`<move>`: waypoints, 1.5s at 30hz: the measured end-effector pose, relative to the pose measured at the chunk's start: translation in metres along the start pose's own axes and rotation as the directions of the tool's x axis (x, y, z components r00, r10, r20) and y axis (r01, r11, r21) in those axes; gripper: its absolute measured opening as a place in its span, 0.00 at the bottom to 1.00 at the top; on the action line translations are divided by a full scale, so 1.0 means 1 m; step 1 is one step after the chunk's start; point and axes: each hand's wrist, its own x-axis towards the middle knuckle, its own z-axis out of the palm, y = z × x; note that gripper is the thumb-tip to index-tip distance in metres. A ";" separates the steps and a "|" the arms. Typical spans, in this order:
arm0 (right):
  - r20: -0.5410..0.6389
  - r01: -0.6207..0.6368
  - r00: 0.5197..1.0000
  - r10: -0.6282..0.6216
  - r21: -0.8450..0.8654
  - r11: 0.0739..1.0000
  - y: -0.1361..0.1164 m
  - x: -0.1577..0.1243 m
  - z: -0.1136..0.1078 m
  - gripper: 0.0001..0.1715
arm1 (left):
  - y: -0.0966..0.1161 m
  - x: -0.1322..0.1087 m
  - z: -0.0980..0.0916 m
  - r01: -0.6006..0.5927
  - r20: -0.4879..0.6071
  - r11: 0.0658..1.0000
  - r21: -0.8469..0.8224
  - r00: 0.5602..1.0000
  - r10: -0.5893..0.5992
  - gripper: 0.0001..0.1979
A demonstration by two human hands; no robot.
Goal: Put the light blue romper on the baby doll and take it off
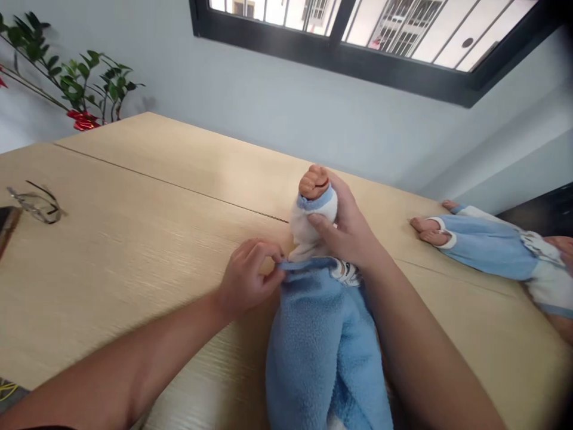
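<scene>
A doll in blue fleece pants (308,334) lies in front of me, its legs towards me. Its small fist (314,181) pokes out of a white sleeve (308,230) with a blue cuff (319,199). My right hand (347,227) wraps around that sleeve from the right, thumb across the front. With thumb and fingertips, my left hand (255,272) pinches the left end of the blue waistband (308,264). A patterned white strip (347,273) shows at the waistband's right side. The doll's head is not visible.
A second doll (492,242) in blue and white clothes lies on the wooden table (179,257) at right. Glasses (38,206) and a dark-edged object (6,227) rest at left. A leafy plant (80,83) stands beyond the far left edge, and a barred window (335,42) is in the wall.
</scene>
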 end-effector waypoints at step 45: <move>0.548 -0.740 0.629 0.551 0.207 0.639 -0.027 0.024 0.022 0.21 | 0.035 -0.001 -0.020 0.405 0.301 0.911 0.073 0.862 -0.407 0.16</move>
